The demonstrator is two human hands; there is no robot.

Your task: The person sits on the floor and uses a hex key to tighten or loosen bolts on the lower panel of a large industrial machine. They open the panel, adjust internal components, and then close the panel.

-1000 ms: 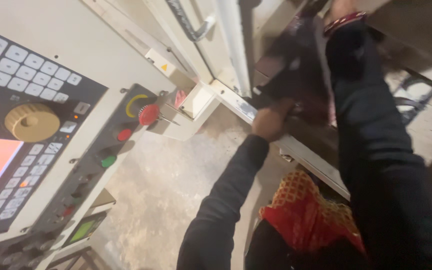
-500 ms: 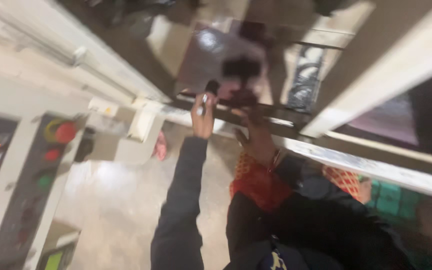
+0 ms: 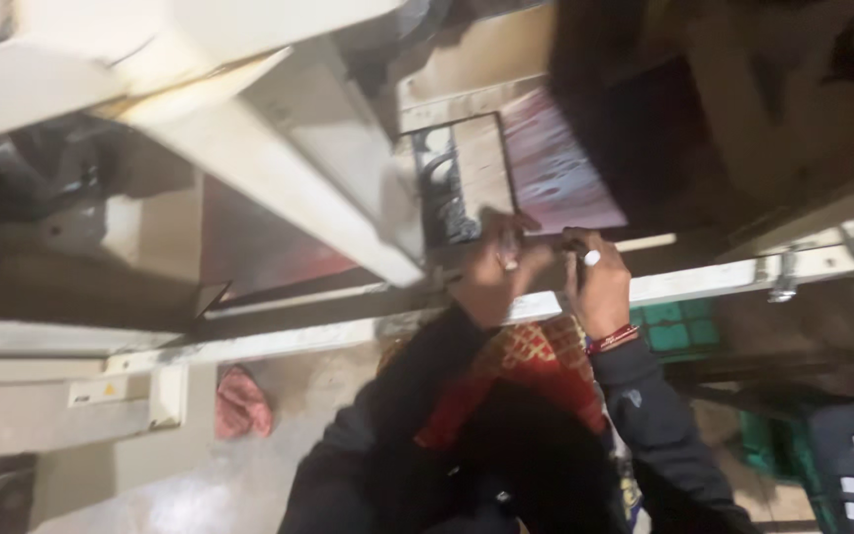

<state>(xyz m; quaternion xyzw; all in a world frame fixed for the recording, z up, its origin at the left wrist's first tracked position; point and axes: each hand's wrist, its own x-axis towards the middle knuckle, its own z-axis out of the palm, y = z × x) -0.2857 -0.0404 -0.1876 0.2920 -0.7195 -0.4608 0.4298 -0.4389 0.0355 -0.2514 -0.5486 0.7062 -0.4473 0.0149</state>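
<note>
I'm working at the machine's rail (image 3: pixel 704 285): my right hand (image 3: pixel 600 287) is clenched around a dark tool (image 3: pixel 585 255), my left hand (image 3: pixel 491 272) blurred, grip unclear. Next needs steady aim.

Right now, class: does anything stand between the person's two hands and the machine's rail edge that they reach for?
Nothing visible does. The left hand and the right hand are both at the pale rail of the machine opening, side by side. The right hand holds a small dark tool with a white tip. Motion blur hides exact contact.
</note>
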